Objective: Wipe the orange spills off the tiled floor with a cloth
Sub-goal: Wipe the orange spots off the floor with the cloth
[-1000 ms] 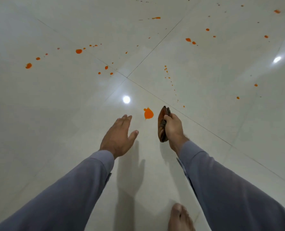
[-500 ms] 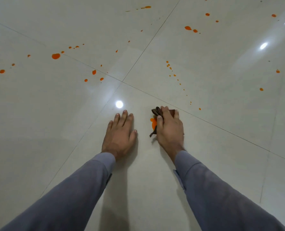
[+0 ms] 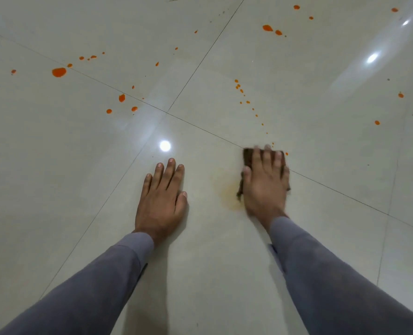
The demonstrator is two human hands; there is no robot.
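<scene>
Brown cloth pinned flat under the right hand, fingers straight, scrubbing beside a faint smear; left hand, fingers spread, braces left of the cloth.

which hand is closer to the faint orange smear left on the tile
Right. The right hand, pressing the cloth flat, lies just right of the smear, almost touching it. The left hand rests flat on the floor further left, apart.

Three bright round light reflections lie on the glossy surface, thin dark grout lines cross near the centre of the view, and two grey sleeves extend from the lower edge.
</scene>
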